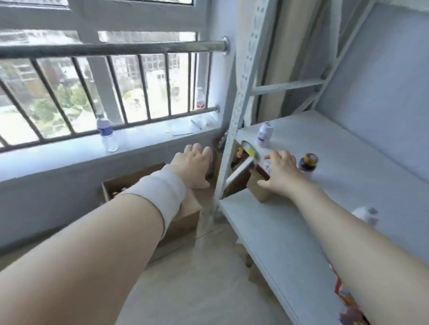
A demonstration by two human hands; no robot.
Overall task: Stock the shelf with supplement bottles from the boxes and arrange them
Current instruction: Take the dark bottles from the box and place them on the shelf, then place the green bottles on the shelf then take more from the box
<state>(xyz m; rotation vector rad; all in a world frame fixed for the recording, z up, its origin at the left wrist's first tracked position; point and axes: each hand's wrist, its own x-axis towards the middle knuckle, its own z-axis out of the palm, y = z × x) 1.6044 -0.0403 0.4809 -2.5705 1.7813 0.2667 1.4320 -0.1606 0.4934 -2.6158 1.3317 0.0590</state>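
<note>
Left hand (pixel 194 165) spread, empty, over box (pixel 182 222); right hand (pixel 282 173) open on shelf (pixel 355 147) edge. Brown bottle (pixel 308 163) beside it, upright, cap up.

On the pale grey metal shelf (pixel 354 167) a white bottle (pixel 265 134) stands near the front left corner, a dark brown bottle (pixel 308 163) stands a little further along, and a blurry white bottle (pixel 367 215) is well apart from both. An open cardboard box (pixel 184 219) sits on the floor (pixel 204 283) beside the shelf, with small bottle tops (pixel 116 193) showing inside, and another brown box (pixel 262 192) sits on the shelf's lower board (pixel 266 237)
</note>
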